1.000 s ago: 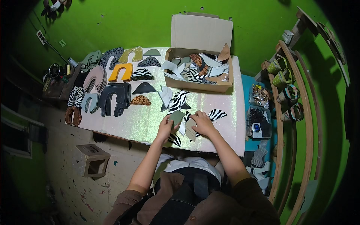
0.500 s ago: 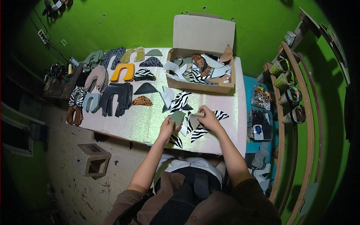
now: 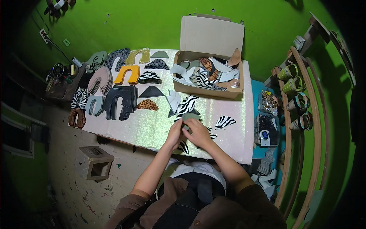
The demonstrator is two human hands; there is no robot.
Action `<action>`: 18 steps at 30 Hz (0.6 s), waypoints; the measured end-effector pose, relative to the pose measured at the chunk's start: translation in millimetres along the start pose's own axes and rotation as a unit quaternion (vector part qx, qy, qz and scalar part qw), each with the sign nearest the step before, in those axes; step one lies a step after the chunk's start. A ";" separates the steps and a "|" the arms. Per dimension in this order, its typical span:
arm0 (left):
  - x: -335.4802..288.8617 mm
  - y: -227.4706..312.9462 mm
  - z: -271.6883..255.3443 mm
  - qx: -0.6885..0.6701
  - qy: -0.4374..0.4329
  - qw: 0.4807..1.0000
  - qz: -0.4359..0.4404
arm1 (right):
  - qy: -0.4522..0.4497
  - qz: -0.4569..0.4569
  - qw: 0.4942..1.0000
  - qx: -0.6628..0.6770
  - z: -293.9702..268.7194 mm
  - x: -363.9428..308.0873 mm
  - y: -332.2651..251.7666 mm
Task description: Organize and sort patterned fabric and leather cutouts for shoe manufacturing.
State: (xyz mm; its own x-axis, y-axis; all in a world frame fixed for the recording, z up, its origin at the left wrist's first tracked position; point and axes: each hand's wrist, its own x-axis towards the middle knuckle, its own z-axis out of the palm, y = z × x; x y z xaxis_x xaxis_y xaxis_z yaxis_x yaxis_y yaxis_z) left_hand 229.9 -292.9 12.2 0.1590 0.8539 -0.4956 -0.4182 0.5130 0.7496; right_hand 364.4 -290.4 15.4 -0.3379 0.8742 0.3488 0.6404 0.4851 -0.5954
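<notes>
My left hand [image 3: 175,133] and my right hand [image 3: 198,133] meet over the near part of the table. Between them is a grey-green cut piece [image 3: 191,115], its curved top showing beyond my fingers. The left hand grips it, and the right hand's bent fingers close over it; its lower part is hidden. Just beyond lies a zebra-striped piece [image 3: 187,105] beside white pieces [image 3: 173,100]. One more striped piece [image 3: 225,122] rests alone to the right, and another [image 3: 183,147] is partly under my left wrist.
An open cardboard box [image 3: 207,91] full of mixed offcuts stands at the back. Stacks of arch-shaped pieces, such as a yellow one [image 3: 127,73] and a black one [image 3: 121,100], cover the table's left. At the right are plastic tubs [image 3: 267,131] and a wooden rack [image 3: 280,78] with small shoes.
My right hand has moved left from the striped pieces to my left hand and now covers part of the grey-green piece. The pale strip it held is no longer visible.
</notes>
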 end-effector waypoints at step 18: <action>92.1 162.5 -100.0 0.219 -0.041 0.966 0.131 | -0.070 0.111 0.973 0.189 23.8 202.4 -5.4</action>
State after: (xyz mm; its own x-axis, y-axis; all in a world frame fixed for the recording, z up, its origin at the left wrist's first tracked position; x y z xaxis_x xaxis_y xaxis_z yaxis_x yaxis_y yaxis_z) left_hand 87.2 -139.7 44.5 0.1771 0.9545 -0.2400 -0.0390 0.2505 0.9673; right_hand 276.2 -115.6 72.0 -0.3279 0.9398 0.0957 0.4168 0.2348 -0.8781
